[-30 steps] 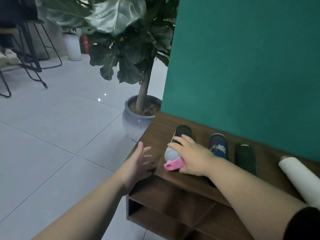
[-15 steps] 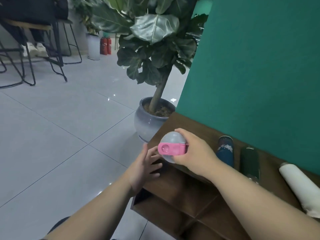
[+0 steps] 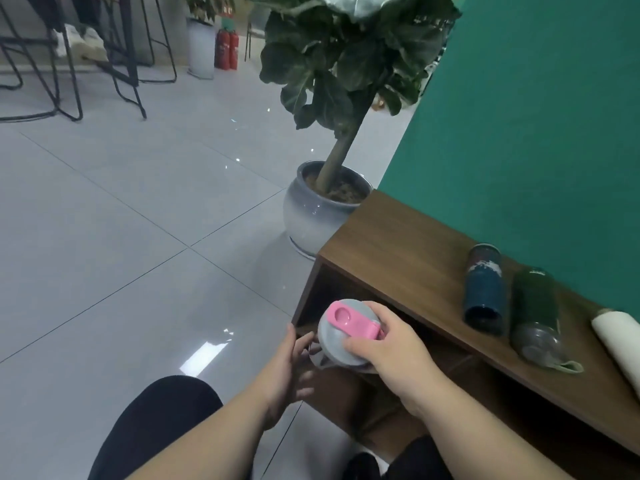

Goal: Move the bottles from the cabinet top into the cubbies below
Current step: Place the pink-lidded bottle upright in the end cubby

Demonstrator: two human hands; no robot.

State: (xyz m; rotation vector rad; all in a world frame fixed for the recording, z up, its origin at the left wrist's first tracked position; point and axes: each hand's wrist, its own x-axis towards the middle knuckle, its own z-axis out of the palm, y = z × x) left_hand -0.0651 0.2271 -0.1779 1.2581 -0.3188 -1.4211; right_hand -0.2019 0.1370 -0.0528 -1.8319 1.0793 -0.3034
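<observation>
My right hand (image 3: 398,355) grips a bottle by its grey lid with a pink flip cap (image 3: 346,325), held at the mouth of the leftmost cubby (image 3: 322,306) of the wooden cabinet (image 3: 408,254). The bottle's body is hidden below the lid. My left hand (image 3: 287,368) is beside the bottle with fingers spread, touching its underside. On the cabinet top lie a dark blue bottle (image 3: 485,289), a dark green bottle (image 3: 535,313) and a white bottle (image 3: 620,337).
A potted plant in a grey pot (image 3: 318,216) stands on the tiled floor just left of the cabinet. A green wall (image 3: 536,133) backs the cabinet. Black stools (image 3: 69,64) and red fire extinguishers (image 3: 227,50) stand far off. My knees are at the bottom.
My right hand lifted the pink-capped bottle off the cabinet top and brought it down in front of the leftmost cubby. My left hand followed beneath it. The view dropped lower.
</observation>
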